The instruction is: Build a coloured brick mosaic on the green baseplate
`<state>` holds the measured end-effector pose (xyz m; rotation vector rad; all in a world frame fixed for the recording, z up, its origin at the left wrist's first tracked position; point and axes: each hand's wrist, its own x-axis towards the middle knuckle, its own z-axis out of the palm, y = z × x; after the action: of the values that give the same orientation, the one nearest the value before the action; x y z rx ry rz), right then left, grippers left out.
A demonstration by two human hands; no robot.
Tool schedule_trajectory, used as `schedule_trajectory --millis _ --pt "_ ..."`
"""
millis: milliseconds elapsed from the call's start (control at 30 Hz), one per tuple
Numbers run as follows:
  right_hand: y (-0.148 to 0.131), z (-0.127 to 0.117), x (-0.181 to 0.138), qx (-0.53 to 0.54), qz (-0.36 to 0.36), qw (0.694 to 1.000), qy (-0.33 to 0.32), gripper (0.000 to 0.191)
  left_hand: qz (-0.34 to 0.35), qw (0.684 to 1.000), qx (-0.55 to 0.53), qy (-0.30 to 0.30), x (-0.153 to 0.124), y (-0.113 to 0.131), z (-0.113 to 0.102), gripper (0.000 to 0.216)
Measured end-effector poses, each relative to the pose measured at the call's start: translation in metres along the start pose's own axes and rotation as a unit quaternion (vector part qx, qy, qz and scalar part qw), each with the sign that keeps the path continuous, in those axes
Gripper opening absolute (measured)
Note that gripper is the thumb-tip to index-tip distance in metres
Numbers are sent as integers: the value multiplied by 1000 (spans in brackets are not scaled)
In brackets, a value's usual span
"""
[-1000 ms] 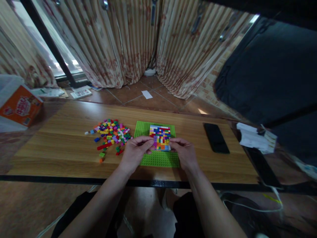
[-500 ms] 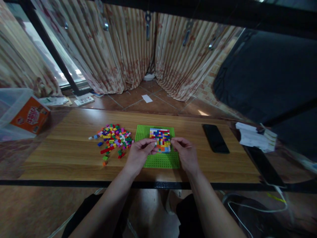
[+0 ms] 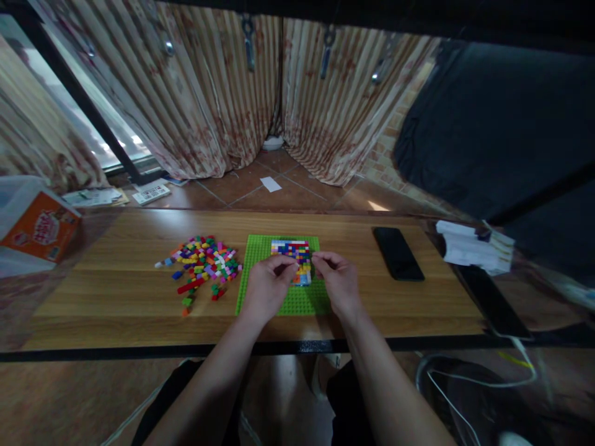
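A square of multicoloured toy bricks (image 3: 303, 269) sits on a green studded baseplate (image 3: 297, 305). Over the left part of that square is my left hand (image 3: 268, 286), its thumb and index finger pinched together. A tiny pale spot shows at those fingertips, too small to name. My right hand (image 3: 339, 280) is closed in a pinch just beside the square's right edge; whatever may be in its fingers is hidden. A loose pile of small coloured bricks (image 3: 207, 259) lies on the table left of the baseplate, with a long red brick (image 3: 190, 285) at its near side.
A black phone (image 3: 398, 254) lies on the wooden table (image 3: 111, 285) to the right. Beyond it are white papers (image 3: 465, 244) and another dark flat device (image 3: 495, 300) with a white cable. At far left stands a clear plastic bin (image 3: 18, 204) with an orange label.
The view has shifted slightly, moving the table items left in the picture. My left hand has moved up and over more of the brick square. My right hand stays near its right edge.
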<state>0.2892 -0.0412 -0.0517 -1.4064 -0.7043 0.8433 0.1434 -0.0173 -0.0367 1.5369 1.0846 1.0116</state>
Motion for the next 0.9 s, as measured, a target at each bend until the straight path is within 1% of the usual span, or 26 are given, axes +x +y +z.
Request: schedule_trajectory --millis 133,233,300,500,667,800,900 --pt "-2 -2 2 -8 3 1000 -5 21 60 993 99 0 3 3 0 13" --pt "-3 -4 2 -16 0 1000 -13 22 104 979 173 -9 4 4 2 16" --pt "-3 -5 3 -18 3 1000 -17 22 119 971 207 -18 4 4 3 17" --pt "-2 -7 4 -19 7 999 -26 21 136 950 280 -35 5 3 7 20" --pt "-3 -7 3 -27 -1 999 -34 20 137 932 333 -31 6 2 12 21" --pt "-5 -7 3 -30 2 999 -39 20 126 926 355 -17 5 3 16 24" --pt "-4 -7 3 -39 1 999 -39 20 124 928 353 -5 3 2 17 27"
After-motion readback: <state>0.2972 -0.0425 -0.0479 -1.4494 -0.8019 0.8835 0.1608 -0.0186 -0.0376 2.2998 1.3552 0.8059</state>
